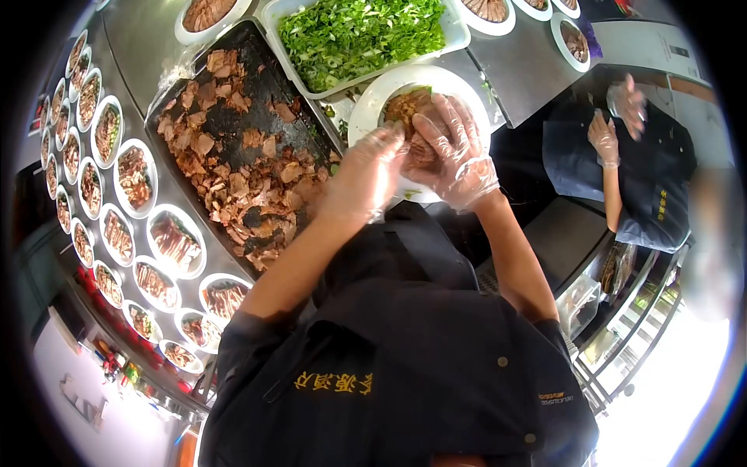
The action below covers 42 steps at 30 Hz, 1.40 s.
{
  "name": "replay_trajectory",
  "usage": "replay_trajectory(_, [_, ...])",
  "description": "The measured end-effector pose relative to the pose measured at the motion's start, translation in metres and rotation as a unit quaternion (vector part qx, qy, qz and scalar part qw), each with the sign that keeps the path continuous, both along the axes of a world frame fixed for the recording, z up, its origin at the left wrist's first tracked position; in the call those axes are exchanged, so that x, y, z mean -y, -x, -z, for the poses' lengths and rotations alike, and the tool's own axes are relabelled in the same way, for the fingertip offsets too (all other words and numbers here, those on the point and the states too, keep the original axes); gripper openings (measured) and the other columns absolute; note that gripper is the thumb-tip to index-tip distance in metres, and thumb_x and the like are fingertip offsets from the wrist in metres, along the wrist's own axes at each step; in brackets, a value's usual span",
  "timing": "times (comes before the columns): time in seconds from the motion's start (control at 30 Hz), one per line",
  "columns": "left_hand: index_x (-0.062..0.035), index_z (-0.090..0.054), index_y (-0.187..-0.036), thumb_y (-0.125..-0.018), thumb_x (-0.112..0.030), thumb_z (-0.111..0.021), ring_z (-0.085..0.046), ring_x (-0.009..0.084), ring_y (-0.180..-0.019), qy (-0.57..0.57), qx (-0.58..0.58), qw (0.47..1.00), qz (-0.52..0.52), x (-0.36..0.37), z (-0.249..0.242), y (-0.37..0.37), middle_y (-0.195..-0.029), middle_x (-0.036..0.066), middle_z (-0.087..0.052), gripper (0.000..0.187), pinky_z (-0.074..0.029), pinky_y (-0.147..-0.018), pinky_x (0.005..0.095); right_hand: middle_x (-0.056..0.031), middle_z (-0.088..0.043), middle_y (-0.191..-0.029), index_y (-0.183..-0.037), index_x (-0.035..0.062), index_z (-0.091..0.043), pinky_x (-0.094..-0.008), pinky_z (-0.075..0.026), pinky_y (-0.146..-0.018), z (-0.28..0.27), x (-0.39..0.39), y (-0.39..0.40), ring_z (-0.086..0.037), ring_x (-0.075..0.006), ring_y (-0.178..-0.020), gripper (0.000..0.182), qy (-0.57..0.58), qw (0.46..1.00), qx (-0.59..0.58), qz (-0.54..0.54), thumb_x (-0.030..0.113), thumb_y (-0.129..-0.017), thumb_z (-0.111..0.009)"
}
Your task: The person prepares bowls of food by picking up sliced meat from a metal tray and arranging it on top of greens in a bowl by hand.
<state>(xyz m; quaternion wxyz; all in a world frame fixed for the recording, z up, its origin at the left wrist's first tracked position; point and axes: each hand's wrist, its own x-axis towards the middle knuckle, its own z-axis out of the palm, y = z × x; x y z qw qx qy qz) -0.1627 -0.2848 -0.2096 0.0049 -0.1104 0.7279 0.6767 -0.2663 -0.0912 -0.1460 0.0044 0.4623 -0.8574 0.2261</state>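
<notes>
Both my hands wear clear plastic gloves and meet over a white bowl (366, 105) that holds meat slices (405, 109). My right hand (455, 156) lies on the meat with its fingers stretched out. My left hand (364, 175) is at the bowl's left side, its fingertips bent together against the meat; what they pinch, if anything, is hidden. Left of the bowl lies a black tray (268, 66) with loose pieces of sliced meat (233, 183). Chopped green herbs (358, 39) fill a white tub (459, 39) beyond the bowl.
Many filled white bowls (177, 241) stand in rows on the metal counter (140, 23) at the left. More filled bowls (572, 43) are at the upper right. A co-worker (646, 163) in dark clothing and clear gloves stands at the right. A metal rack (622, 335) is at the lower right.
</notes>
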Motion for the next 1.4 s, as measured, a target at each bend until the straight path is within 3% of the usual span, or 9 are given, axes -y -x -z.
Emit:
replay_trajectory(0.03, [-0.0052,-0.076,-0.125,-0.102,-0.005,-0.072,-0.076,0.0268,-0.105,-0.014,0.026,1.0,0.005,-0.001,-0.004,0.001,-0.126,0.016,-0.076,0.023,-0.063,-0.087,0.0385,-0.0218,-0.047,-0.166,-0.153,0.0175,-0.062,-0.0637,-0.039,-0.124,0.0,0.001,-0.003,-0.048,-0.0504,-0.148,0.085,0.001,1.0,-0.018,0.002,0.045,-0.078,-0.092])
replay_trajectory(0.07, [-0.0054,-0.075,-0.127,-0.101,-0.005,-0.073,-0.077,0.0313,-0.109,0.31,-0.091,0.946,0.041,-0.001,-0.016,-0.001,-0.127,0.018,-0.075,0.026,-0.063,-0.089,0.0414,-0.0218,-0.047,-0.166,-0.153,0.0175,-0.062,-0.0637,-0.039,-0.124,0.0,0.001,-0.002,-0.048,-0.0504,-0.148,0.085,-0.001,1.0,-0.019,0.0,0.045,-0.078,-0.092])
replay_trajectory(0.4, [-0.0021,-0.074,-0.127,-0.096,0.002,-0.071,-0.077,0.0375,-0.108,0.164,-0.205,0.962,-0.073,0.022,-0.035,-0.024,-0.126,0.019,-0.077,0.032,-0.063,-0.093,0.041,-0.0197,-0.061,-0.154,-0.143,0.0103,-0.07,-0.0626,-0.041,-0.123,-0.003,0.016,-0.004,-0.057,-0.0467,-0.14,0.057,-0.04,0.995,-0.084,-0.023,0.036,-0.094,-0.078])
replay_trajectory(0.53, [-0.0145,-0.065,-0.145,-0.095,-0.011,-0.072,-0.07,0.0349,-0.122,0.499,-0.027,0.861,-0.095,0.076,0.033,-0.105,-0.141,0.012,-0.071,0.051,-0.059,-0.106,0.0451,-0.0219,-0.061,-0.153,-0.147,0.0055,-0.065,-0.0621,-0.043,-0.121,-0.008,0.018,-0.011,-0.058,-0.048,-0.139,0.058,0.049,0.997,-0.061,-0.016,0.031,-0.096,-0.077])
replay_trajectory(0.73, [-0.0161,-0.061,-0.154,-0.102,-0.006,-0.069,-0.067,0.0443,-0.124,0.497,0.073,0.865,0.02,0.127,0.091,-0.156,-0.153,0.017,-0.062,0.053,-0.058,-0.105,0.0465,-0.0257,-0.067,-0.142,-0.146,-0.0023,-0.062,-0.0533,-0.053,-0.113,-0.015,0.022,-0.038,-0.067,-0.0463,-0.128,0.044,0.123,0.987,-0.1,-0.008,0.02,-0.107,-0.064])
replay_trajectory(0.87, [-0.0212,-0.065,-0.15,-0.101,-0.007,-0.068,-0.073,0.0397,-0.096,0.374,0.14,0.905,-0.147,0.142,0.087,-0.162,-0.121,0.02,-0.075,0.051,-0.064,-0.091,0.0459,-0.0249,-0.071,-0.132,-0.142,-0.0008,-0.061,-0.054,-0.056,-0.105,-0.025,0.028,-0.052,-0.07,-0.0446,-0.118,0.041,0.104,0.989,-0.078,-0.072,0.015,-0.105,-0.064])
replay_trajectory(0.93, [-0.0224,-0.065,-0.15,-0.099,-0.007,-0.071,-0.074,0.0404,-0.097,0.53,0.028,0.825,-0.194,0.14,0.078,-0.165,-0.119,0.021,-0.075,0.054,-0.064,-0.093,0.0461,-0.0252,-0.071,-0.131,-0.142,-0.0007,-0.061,-0.0545,-0.056,-0.105,-0.023,0.032,-0.055,-0.071,-0.0445,-0.117,0.041,0.093,0.991,-0.074,-0.063,0.016,-0.104,-0.065])
replay_trajectory(1.07, [-0.0176,-0.068,-0.146,-0.093,-0.006,-0.075,-0.068,0.0418,-0.116,0.515,0.087,0.852,0.038,0.121,0.041,-0.167,-0.131,0.013,-0.071,0.054,-0.06,-0.104,0.0488,-0.0235,-0.073,-0.125,-0.136,-0.0015,-0.065,-0.0537,-0.058,-0.101,-0.021,0.038,-0.062,-0.073,-0.0433,-0.112,0.04,0.113,0.988,-0.06,-0.082,0.008,-0.098,-0.067])
replay_trajectory(1.4, [-0.0103,-0.077,-0.108,-0.09,-0.004,-0.076,-0.068,0.038,-0.114,0.413,0.087,0.907,0.022,0.112,0.061,-0.161,-0.114,0.013,-0.072,0.019,-0.054,-0.11,0.052,-0.0217,-0.075,-0.114,-0.118,-0.0038,-0.071,-0.0528,-0.064,-0.09,-0.02,0.02,-0.073,-0.075,-0.0421,-0.1,0.03,0.118,0.991,-0.009,-0.059,-0.001,-0.088,-0.072])
